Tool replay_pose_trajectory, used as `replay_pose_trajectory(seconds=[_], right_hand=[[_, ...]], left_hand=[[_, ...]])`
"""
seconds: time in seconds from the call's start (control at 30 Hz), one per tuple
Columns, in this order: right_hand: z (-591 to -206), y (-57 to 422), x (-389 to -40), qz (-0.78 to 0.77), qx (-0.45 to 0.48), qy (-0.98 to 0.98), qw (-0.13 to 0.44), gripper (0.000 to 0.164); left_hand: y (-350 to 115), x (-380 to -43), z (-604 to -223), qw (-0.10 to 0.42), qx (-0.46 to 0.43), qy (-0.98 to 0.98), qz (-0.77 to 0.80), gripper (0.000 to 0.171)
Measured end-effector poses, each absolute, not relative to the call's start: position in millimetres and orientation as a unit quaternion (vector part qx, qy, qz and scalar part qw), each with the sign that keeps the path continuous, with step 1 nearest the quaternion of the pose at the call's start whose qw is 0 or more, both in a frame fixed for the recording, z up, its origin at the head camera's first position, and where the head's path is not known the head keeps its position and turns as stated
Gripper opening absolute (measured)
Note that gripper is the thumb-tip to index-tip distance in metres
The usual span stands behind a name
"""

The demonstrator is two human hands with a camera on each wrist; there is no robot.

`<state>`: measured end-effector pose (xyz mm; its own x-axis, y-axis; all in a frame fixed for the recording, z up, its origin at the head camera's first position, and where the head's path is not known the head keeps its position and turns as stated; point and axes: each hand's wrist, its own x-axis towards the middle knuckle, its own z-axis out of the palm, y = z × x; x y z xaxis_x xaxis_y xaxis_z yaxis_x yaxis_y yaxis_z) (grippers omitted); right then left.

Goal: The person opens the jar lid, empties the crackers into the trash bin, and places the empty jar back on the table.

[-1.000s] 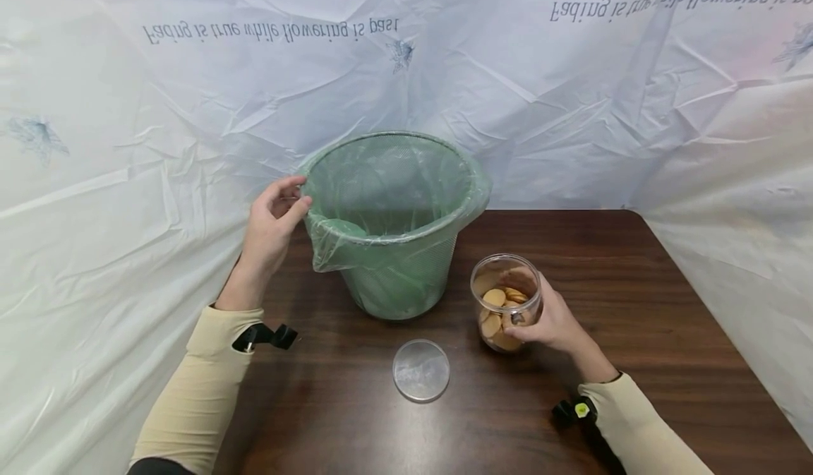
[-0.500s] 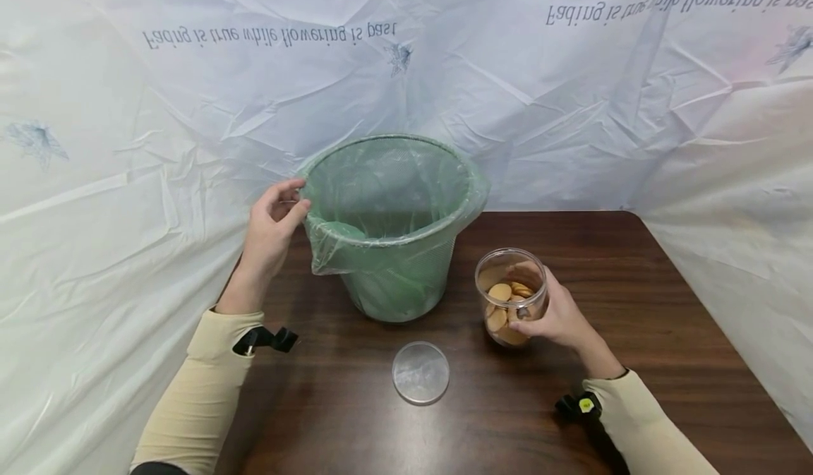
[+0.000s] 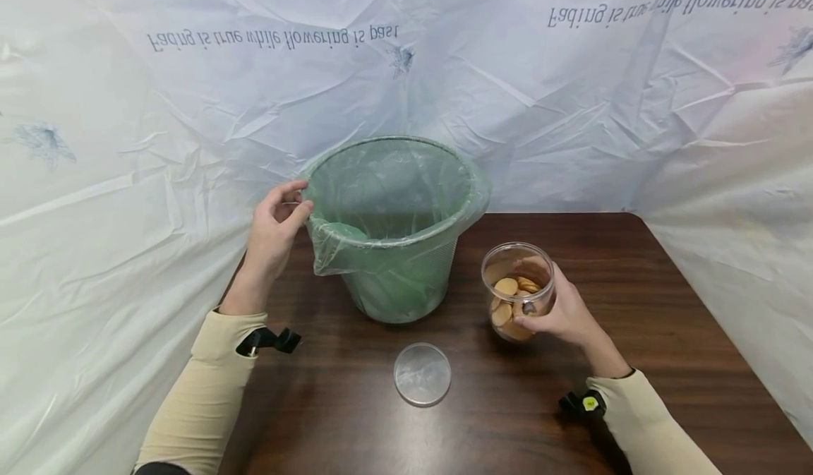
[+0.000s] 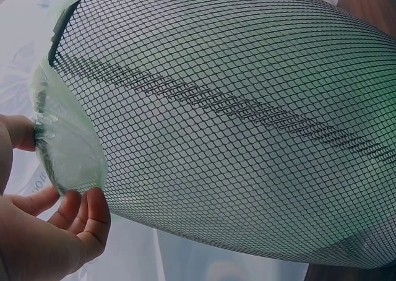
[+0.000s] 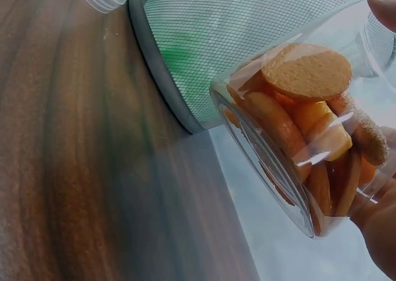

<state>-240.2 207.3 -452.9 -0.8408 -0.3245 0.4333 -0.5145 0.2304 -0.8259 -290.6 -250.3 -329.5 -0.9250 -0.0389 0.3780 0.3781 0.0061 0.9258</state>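
Right wrist: hand [image 5: 378,231] partly visible

A round bin [image 3: 396,288] of fine wire mesh stands upright on the wooden table [image 3: 635,277], its wide mouth facing up. Inside it sits a thin, translucent green liner [image 3: 332,250], creased, its edge folded over the rim and drooping loosely at the near left. To the bin's right, well apart from its wall, a clear round jar [image 3: 517,299] is held roughly upright, mouth open. Tan, disc-shaped biscuits [image 5: 308,70] lie jumbled in its lower part.
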Motion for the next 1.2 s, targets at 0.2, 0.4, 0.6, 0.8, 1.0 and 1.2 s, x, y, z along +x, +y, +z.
replay_pose_trajectory(seconds=[0.2,0.4,0.6,0.8,1.0,1.2], right_hand=[[-449,208,-242,0.557,0.264,-0.781,0.094,0.098],[-444,207,-241,0.559,0.266,-0.779,0.098,0.097],[-424,200,-235,0.544,0.261,-0.792,0.092,0.093],[-417,199,-234,0.535,0.26,-0.798,0.093,0.093],[-433,211,-249,0.523,0.271,-0.799,0.12,0.098],[-423,212,-251,0.508,0.279,-0.801,0.151,0.098]], left_hand=[[-251,-291,-330,0.151,-0.123,-0.695,-0.692,0.041],[-249,-290,-328,0.151,-0.119,-0.698,-0.69,0.041],[-249,-290,-328,0.15,-0.117,-0.698,-0.691,0.042],[-250,-289,-329,0.147,-0.123,-0.703,-0.685,0.043],[-250,-289,-329,0.144,-0.124,-0.704,-0.684,0.043],[-250,-289,-329,0.146,-0.125,-0.7,-0.688,0.042]])
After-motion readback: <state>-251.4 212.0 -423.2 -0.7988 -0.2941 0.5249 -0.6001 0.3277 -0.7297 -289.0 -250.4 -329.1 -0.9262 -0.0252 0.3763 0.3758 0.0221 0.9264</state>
